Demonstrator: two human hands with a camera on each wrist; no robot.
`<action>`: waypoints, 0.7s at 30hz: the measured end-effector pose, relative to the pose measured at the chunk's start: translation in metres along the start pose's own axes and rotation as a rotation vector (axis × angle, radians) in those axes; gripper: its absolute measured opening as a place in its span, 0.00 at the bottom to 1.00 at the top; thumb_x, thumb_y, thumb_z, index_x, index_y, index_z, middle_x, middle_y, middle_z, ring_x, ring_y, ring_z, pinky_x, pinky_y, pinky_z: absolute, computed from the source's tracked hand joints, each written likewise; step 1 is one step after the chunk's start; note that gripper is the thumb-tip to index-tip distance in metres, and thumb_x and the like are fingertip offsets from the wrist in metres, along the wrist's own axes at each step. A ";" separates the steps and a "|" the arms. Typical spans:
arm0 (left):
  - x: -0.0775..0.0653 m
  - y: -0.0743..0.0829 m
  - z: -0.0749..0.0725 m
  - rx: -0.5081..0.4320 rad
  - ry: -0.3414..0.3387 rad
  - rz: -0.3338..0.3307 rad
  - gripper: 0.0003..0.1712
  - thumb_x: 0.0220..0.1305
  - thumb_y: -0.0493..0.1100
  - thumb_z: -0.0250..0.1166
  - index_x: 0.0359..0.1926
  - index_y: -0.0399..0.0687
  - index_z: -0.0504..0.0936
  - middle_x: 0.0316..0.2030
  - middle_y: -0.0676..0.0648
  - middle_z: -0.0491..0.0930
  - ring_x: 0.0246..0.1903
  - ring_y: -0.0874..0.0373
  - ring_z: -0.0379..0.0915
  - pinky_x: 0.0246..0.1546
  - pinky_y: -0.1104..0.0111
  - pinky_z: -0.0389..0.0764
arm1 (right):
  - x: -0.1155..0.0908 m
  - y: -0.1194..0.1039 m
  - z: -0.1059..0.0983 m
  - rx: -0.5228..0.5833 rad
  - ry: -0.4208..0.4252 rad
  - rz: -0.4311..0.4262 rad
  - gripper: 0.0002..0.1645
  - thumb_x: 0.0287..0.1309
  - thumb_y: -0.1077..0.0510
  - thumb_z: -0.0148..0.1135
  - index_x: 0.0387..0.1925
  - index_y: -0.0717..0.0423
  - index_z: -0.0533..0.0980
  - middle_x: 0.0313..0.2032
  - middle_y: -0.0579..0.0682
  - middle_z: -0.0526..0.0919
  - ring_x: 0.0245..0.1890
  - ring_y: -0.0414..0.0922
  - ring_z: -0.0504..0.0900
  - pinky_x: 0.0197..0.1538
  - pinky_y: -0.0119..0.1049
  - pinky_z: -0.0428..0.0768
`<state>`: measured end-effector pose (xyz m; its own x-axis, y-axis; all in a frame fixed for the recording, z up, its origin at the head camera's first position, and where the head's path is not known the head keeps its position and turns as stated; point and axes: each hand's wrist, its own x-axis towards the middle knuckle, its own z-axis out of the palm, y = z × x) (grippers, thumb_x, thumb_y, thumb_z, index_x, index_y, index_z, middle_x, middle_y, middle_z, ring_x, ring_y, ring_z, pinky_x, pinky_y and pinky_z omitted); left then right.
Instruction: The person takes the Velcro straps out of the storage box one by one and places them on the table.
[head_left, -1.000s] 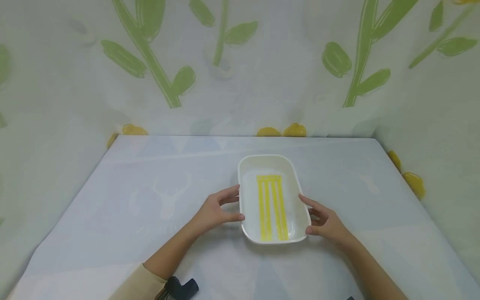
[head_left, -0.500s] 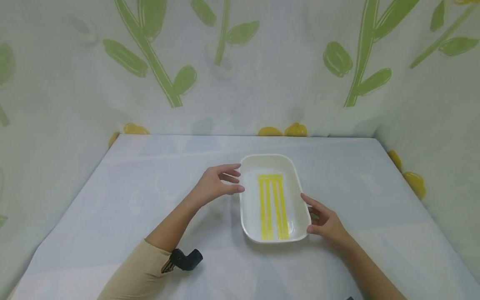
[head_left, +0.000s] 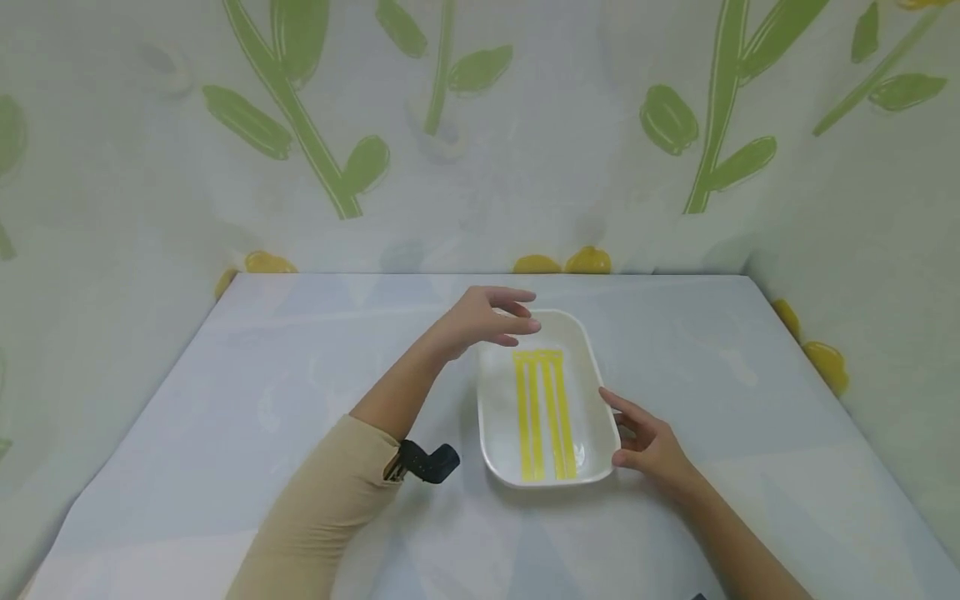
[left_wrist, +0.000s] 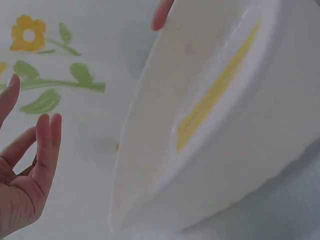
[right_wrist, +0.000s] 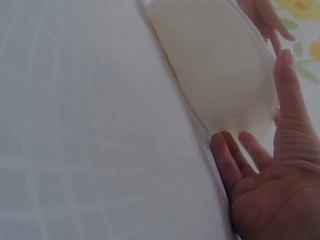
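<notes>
A white rectangular dish [head_left: 497, 400] with rounded corners and yellow stripes on its inner bottom is at the middle of the table. My left hand [head_left: 480, 321] is over its far left corner, with thumb and fingers apart and nothing between them. At the near right side, my right hand [head_left: 654, 446] holds the dish's edge. The right wrist view shows the fingers of my right hand [right_wrist: 272, 185] against the outer wall and the thumb up by the rim. In the left wrist view, the dish [left_wrist: 150, 135] fills much of the picture.
The table [head_left: 225, 433] has a pale patterned cover. Behind it stands a wall covering [head_left: 525, 183] with green plants and yellow flowers. A small black device [head_left: 431, 462] sits at the cuff of my left sleeve [head_left: 322, 500].
My left hand has left the dish's left edge and moved away from me and rightward, over the far left corner. My right hand and the dish have stayed in place.
</notes>
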<state>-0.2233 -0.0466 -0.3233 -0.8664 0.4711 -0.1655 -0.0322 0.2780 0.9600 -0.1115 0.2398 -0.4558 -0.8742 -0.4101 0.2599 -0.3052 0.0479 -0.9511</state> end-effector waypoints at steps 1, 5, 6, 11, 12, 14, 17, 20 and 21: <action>0.004 0.001 0.003 -0.010 -0.016 -0.009 0.32 0.54 0.46 0.72 0.61 0.48 0.74 0.49 0.44 0.78 0.43 0.55 0.81 0.46 0.60 0.80 | 0.000 0.000 0.000 0.004 -0.001 -0.005 0.45 0.53 0.58 0.69 0.69 0.61 0.59 0.63 0.35 0.69 0.46 0.36 0.78 0.43 0.30 0.81; 0.020 -0.004 0.016 -0.053 -0.077 -0.050 0.34 0.55 0.45 0.71 0.62 0.44 0.71 0.51 0.44 0.78 0.49 0.50 0.78 0.50 0.56 0.77 | 0.002 0.001 0.001 -0.025 0.010 -0.023 0.44 0.53 0.60 0.69 0.68 0.62 0.60 0.63 0.35 0.70 0.45 0.37 0.77 0.43 0.29 0.81; 0.024 -0.006 0.020 -0.061 -0.079 -0.062 0.34 0.55 0.45 0.71 0.62 0.43 0.71 0.51 0.43 0.78 0.51 0.48 0.77 0.51 0.56 0.77 | 0.002 0.000 0.001 -0.040 0.012 -0.027 0.43 0.53 0.60 0.68 0.68 0.61 0.60 0.63 0.34 0.70 0.45 0.37 0.77 0.43 0.29 0.81; 0.045 -0.025 0.038 -0.046 -0.043 -0.117 0.34 0.53 0.43 0.72 0.61 0.41 0.73 0.52 0.42 0.77 0.49 0.49 0.78 0.48 0.64 0.80 | 0.002 -0.001 -0.002 -0.023 0.021 -0.050 0.42 0.54 0.60 0.67 0.67 0.64 0.60 0.63 0.35 0.70 0.46 0.36 0.78 0.45 0.28 0.80; 0.049 -0.029 0.041 -0.021 -0.027 -0.126 0.33 0.52 0.43 0.73 0.60 0.41 0.74 0.52 0.42 0.78 0.47 0.51 0.79 0.46 0.66 0.80 | 0.002 -0.001 -0.002 -0.009 0.020 -0.053 0.42 0.54 0.60 0.67 0.67 0.64 0.60 0.63 0.36 0.70 0.46 0.36 0.78 0.45 0.28 0.80; 0.056 -0.038 0.048 0.051 0.010 -0.138 0.32 0.50 0.44 0.74 0.58 0.42 0.76 0.50 0.42 0.79 0.43 0.54 0.80 0.42 0.70 0.81 | 0.001 -0.001 -0.003 0.015 0.014 -0.061 0.41 0.54 0.61 0.67 0.67 0.65 0.61 0.63 0.36 0.70 0.47 0.36 0.78 0.45 0.29 0.80; 0.062 -0.050 0.053 0.171 0.060 -0.141 0.31 0.48 0.44 0.75 0.54 0.42 0.79 0.46 0.41 0.81 0.37 0.54 0.81 0.38 0.72 0.79 | 0.001 -0.001 -0.002 0.015 0.005 -0.057 0.40 0.54 0.62 0.67 0.67 0.63 0.61 0.64 0.35 0.69 0.46 0.35 0.77 0.45 0.29 0.80; 0.064 -0.057 0.056 0.281 0.099 -0.126 0.30 0.46 0.45 0.76 0.52 0.42 0.81 0.45 0.41 0.82 0.37 0.53 0.80 0.37 0.72 0.77 | 0.001 -0.001 0.000 0.014 0.002 -0.049 0.40 0.55 0.61 0.66 0.67 0.63 0.60 0.64 0.34 0.69 0.46 0.35 0.78 0.45 0.29 0.80; 0.064 -0.058 0.057 0.305 0.111 -0.119 0.29 0.46 0.45 0.77 0.51 0.41 0.81 0.45 0.41 0.82 0.38 0.53 0.79 0.37 0.72 0.77 | 0.001 -0.001 0.001 0.017 0.004 -0.045 0.41 0.55 0.60 0.67 0.67 0.63 0.61 0.64 0.34 0.69 0.46 0.35 0.78 0.45 0.29 0.80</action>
<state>-0.2481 0.0149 -0.4022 -0.9149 0.3310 -0.2311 -0.0009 0.5708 0.8211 -0.1122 0.2385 -0.4548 -0.8614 -0.4078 0.3029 -0.3375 0.0139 -0.9412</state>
